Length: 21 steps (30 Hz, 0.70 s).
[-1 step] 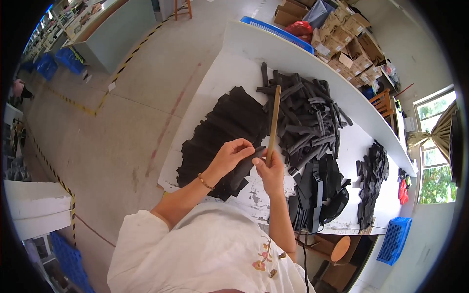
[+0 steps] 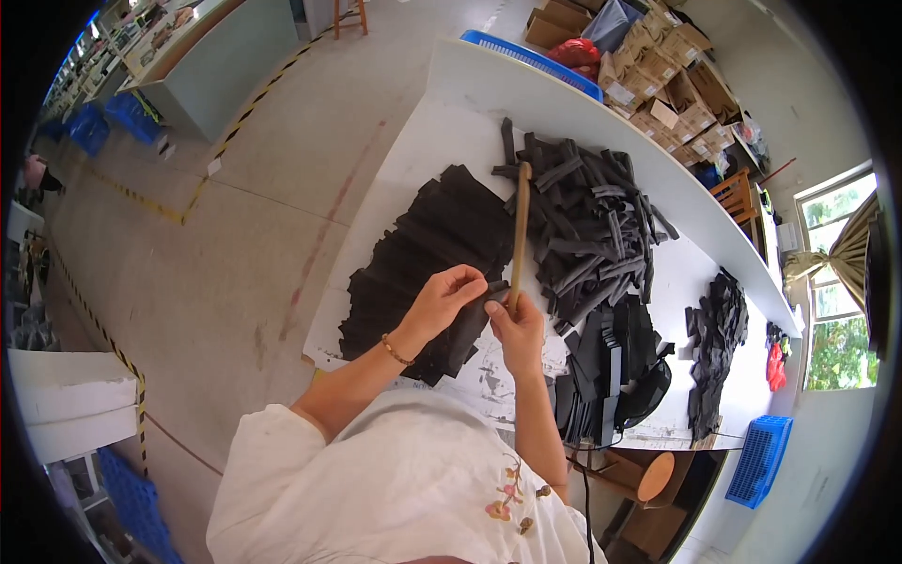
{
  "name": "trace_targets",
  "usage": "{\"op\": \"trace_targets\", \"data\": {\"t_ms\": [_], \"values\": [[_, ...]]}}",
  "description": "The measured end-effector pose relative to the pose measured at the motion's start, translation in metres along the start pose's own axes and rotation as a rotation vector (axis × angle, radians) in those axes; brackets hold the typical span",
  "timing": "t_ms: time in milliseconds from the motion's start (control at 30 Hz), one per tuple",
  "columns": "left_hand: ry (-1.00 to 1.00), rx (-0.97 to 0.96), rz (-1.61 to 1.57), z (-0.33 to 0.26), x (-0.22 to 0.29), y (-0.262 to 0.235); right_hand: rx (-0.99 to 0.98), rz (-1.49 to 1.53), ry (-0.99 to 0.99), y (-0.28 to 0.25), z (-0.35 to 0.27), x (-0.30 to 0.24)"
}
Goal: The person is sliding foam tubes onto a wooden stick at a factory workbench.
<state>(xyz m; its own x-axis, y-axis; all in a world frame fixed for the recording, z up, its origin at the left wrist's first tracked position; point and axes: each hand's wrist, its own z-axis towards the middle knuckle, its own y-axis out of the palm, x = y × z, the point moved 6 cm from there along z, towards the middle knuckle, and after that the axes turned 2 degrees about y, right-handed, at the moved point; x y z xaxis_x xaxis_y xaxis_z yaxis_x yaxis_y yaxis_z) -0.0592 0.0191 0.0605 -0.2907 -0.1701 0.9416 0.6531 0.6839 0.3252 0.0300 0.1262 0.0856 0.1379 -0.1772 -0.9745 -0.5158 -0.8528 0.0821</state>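
Black piece: between the two hands, right thumb on it; lower part blends into the dark layer behind, can't trace its full length.
Right hand: closed, fingers round the near end of the stick, thumb against the piece; seems to steady both in one grip.
Stick: tan, runs from the right fist away from the body; held by one end, likely to leave most of its length free.
Left hand: fingers curled, thumb and forefinger tips nearly meeting at the piece's left edge; can't tell if they pinch it.
Bracelet: beaded, on left wrist.
Spread: flat black pieces overlapping in rows, under and beyond the left hand; overlap probably keeps edges easy to lift.
Heap: narrow black strips, ahead and right of the right hand; every which way, so looks dropped, not laid.
Stack: flat black pieces, just right of the right hand; probably kept within reach.
Device: black, corded, right of the stack; use unclear.
Far batch: black pieces, well right of the right hand.
Table: white, beneath both hands.
Panel: along its far side, perhaps to stop things sliding off.
Blue basket, boxes: past the panel, well beyond both hands.
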Motion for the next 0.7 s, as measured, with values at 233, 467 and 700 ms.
{"op": "trace_targets", "data": {"t_ms": [233, 467, 700], "values": [[0.07, -0.025, 0.013, 0.003, -0.013, 0.0, -0.042, -0.048, 0.029, 0.001, -0.001, 0.016], [-0.026, 0.443, -0.484, 0.008, -0.032, -0.044, -0.1, -0.209, 0.016, -0.008, 0.024, 0.003], [0.297, 0.321, 0.556, 0.03, -0.012, -0.085, 0.784, -0.542, -0.624, -0.171, 0.091, -0.095]]}}
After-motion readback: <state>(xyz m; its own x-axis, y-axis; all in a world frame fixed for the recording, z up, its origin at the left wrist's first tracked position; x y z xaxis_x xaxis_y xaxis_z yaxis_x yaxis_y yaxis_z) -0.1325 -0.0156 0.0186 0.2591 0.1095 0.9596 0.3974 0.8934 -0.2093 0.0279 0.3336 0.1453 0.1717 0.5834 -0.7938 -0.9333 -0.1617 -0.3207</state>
